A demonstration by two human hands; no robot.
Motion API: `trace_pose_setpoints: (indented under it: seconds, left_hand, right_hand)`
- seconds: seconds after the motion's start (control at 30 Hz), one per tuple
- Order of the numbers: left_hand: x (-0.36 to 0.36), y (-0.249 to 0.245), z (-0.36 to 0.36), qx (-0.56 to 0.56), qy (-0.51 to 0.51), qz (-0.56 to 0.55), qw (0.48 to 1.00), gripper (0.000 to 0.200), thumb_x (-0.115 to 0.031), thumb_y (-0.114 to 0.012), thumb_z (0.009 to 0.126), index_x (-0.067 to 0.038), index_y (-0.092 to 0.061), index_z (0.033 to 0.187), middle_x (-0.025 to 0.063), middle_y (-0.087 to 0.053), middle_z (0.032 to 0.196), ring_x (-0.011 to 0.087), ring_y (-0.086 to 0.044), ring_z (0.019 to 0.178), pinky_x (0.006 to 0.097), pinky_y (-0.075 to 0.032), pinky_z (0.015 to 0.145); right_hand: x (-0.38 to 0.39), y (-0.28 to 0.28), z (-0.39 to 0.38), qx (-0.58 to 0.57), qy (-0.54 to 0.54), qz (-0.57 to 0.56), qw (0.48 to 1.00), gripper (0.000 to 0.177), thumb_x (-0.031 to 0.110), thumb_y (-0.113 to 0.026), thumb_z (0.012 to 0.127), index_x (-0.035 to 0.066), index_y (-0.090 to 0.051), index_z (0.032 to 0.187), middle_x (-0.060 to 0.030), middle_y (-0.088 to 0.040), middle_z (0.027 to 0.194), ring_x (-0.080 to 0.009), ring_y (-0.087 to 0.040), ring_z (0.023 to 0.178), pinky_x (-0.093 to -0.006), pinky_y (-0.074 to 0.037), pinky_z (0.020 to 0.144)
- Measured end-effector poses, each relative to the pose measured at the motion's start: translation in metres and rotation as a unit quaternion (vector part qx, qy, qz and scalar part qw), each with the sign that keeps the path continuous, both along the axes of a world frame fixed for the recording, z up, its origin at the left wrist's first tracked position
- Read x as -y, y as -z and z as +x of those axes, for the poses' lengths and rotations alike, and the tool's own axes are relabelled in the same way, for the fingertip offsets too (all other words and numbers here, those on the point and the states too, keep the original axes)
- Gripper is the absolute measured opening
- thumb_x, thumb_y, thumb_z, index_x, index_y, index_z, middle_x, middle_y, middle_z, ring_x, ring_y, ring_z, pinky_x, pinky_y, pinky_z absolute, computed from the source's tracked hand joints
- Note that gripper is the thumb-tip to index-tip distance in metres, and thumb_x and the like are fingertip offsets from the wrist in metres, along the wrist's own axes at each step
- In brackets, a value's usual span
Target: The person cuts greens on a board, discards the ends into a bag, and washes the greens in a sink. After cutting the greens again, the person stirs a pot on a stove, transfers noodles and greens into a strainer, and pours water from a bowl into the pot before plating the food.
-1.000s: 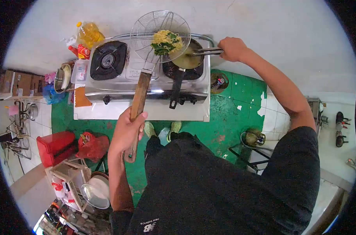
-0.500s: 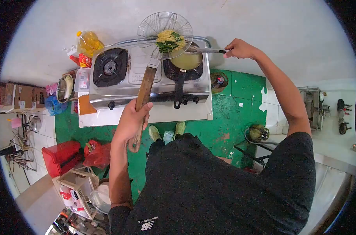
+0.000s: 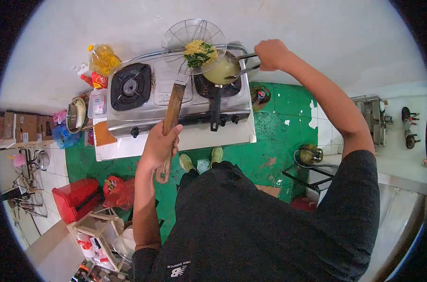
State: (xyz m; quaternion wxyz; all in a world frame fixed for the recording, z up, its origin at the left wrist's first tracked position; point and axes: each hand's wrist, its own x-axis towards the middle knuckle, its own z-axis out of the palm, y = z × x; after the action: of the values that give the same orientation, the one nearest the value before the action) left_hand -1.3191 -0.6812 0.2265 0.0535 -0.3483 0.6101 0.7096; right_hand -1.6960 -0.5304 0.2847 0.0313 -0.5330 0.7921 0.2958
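My left hand (image 3: 158,145) is closed around the wooden handle of a wire strainer (image 3: 175,103), whose round basket is held up at the left side of the pan. Yellow noodles (image 3: 198,47) and dark leafy greens (image 3: 195,61) lie in the basket. My right hand (image 3: 273,54) grips metal tongs (image 3: 247,71) with their two arms spread apart. The tong tips reach over a small pan (image 3: 215,105) of pale yellowish liquid (image 3: 219,74), which sits on the right burner, its black handle pointing toward me. The basket covers part of the pan.
The steel two-burner stove (image 3: 169,113) stands on a white table (image 3: 190,137) against the wall. Left of it are an oil bottle (image 3: 103,58), a red packet (image 3: 99,80) and a plastic tub (image 3: 98,103). A gas cylinder (image 3: 260,95) stands on the green floor at right.
My right hand has moved up and left, and the tongs have spread open over the pan, clear of the basket. The strainer has shifted slightly left and still holds the noodles and greens.
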Motion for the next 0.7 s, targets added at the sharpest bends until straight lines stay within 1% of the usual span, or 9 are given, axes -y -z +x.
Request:
trace_pose_setpoints:
  seconds: [0.03, 0.1, 0.2, 0.23, 0.3, 0.43, 0.5, 0.63, 0.7]
  left_hand:
    - [0.001, 0.0, 0.001, -0.001, 0.0, 0.002, 1.0, 0.028, -0.03, -0.064, 0.094, -0.008, -0.048, 0.091, -0.0014, -0.049, 0.065, 0.0071, -0.047, 0.049, 0.0241, -0.04, 0.044]
    - [0.003, 0.0, 0.002, -0.011, 0.005, 0.013, 1.0, 0.028, -0.031, -0.065, 0.094, -0.008, -0.049, 0.092, -0.0012, -0.049, 0.065, 0.0071, -0.046, 0.049, 0.024, -0.041, 0.044]
    - [0.005, 0.002, 0.005, -0.022, -0.005, 0.03, 0.999, 0.029, -0.031, -0.065, 0.093, -0.008, -0.049, 0.092, -0.0012, -0.049, 0.065, 0.0071, -0.046, 0.049, 0.0241, -0.041, 0.044]
    - [0.006, 0.0, 0.006, -0.022, -0.006, 0.032, 0.999, 0.029, -0.031, -0.065, 0.093, -0.008, -0.049, 0.092, -0.0012, -0.049, 0.065, 0.0071, -0.046, 0.049, 0.0241, -0.041, 0.044]
    - [0.008, -0.007, 0.008, -0.018, 0.007, 0.006, 1.0, 0.029, -0.032, -0.066, 0.093, -0.007, -0.05, 0.093, -0.001, -0.049, 0.065, 0.0073, -0.047, 0.049, 0.0245, -0.041, 0.044]
    - [0.014, -0.006, 0.014, -0.015, 0.012, -0.008, 1.0, 0.031, -0.032, -0.066, 0.093, -0.006, -0.05, 0.093, -0.0005, -0.05, 0.065, 0.0076, -0.047, 0.049, 0.0248, -0.041, 0.044]
    - [0.016, -0.007, 0.015, -0.026, 0.019, -0.007, 0.999, 0.032, -0.033, -0.066, 0.093, -0.005, -0.05, 0.093, -0.0001, -0.05, 0.065, 0.0079, -0.048, 0.049, 0.0249, -0.042, 0.044]
    - [0.02, -0.011, 0.016, -0.022, 0.026, -0.008, 0.999, 0.032, -0.033, -0.065, 0.093, -0.005, -0.05, 0.094, 0.0, -0.051, 0.065, 0.008, -0.049, 0.05, 0.0248, -0.042, 0.045]
    - [0.021, -0.006, 0.017, -0.026, 0.03, -0.018, 0.999, 0.031, -0.033, -0.064, 0.094, -0.005, -0.05, 0.094, -0.0002, -0.05, 0.065, 0.008, -0.049, 0.051, 0.025, -0.042, 0.045]
  right_hand:
    - [0.011, 0.001, 0.004, -0.001, 0.0, 0.002, 1.0, 0.03, 0.027, -0.077, 0.069, 0.005, -0.073, 0.089, -0.0143, -0.072, 0.089, -0.032, -0.071, 0.084, -0.044, -0.057, 0.07]
    - [0.032, 0.002, 0.011, -0.027, -0.069, 0.037, 0.997, 0.025, 0.021, -0.077, 0.067, 0.006, -0.074, 0.087, -0.0136, -0.072, 0.088, -0.0303, -0.071, 0.083, -0.0436, -0.057, 0.068]
    - [0.06, 0.004, 0.026, -0.022, -0.085, 0.09, 0.992, 0.019, 0.018, -0.075, 0.068, 0.007, -0.075, 0.084, -0.013, -0.073, 0.085, -0.0298, -0.072, 0.08, -0.0425, -0.057, 0.067]
    - [0.066, 0.007, 0.029, -0.022, -0.087, 0.093, 0.992, 0.019, 0.018, -0.075, 0.068, 0.007, -0.075, 0.084, -0.013, -0.073, 0.085, -0.0298, -0.072, 0.08, -0.0425, -0.057, 0.067]
    - [0.075, 0.016, 0.032, -0.042, -0.136, 0.107, 0.984, 0.017, 0.02, -0.072, 0.072, 0.008, -0.075, 0.085, -0.0122, -0.073, 0.085, -0.0298, -0.071, 0.078, -0.0428, -0.057, 0.066]
    - [0.086, 0.021, 0.035, -0.056, -0.142, 0.081, 0.985, 0.016, 0.022, -0.068, 0.077, 0.01, -0.076, 0.083, -0.0115, -0.073, 0.084, -0.0294, -0.072, 0.079, -0.0425, -0.057, 0.067]
    - [0.086, 0.009, 0.037, -0.066, -0.148, 0.073, 0.984, 0.019, 0.023, -0.064, 0.081, 0.009, -0.076, 0.083, -0.0116, -0.073, 0.085, -0.0295, -0.072, 0.081, -0.0429, -0.057, 0.068]
    - [0.08, -0.015, 0.038, -0.079, -0.134, 0.086, 0.984, 0.017, 0.02, -0.064, 0.08, 0.008, -0.075, 0.08, -0.0131, -0.073, 0.084, -0.0299, -0.072, 0.081, -0.0427, -0.057, 0.069]
    - [0.074, -0.025, 0.035, -0.086, -0.129, 0.06, 0.986, 0.012, 0.016, -0.067, 0.077, 0.006, -0.074, 0.08, -0.0145, -0.072, 0.083, -0.0305, -0.072, 0.081, -0.0424, -0.057, 0.069]
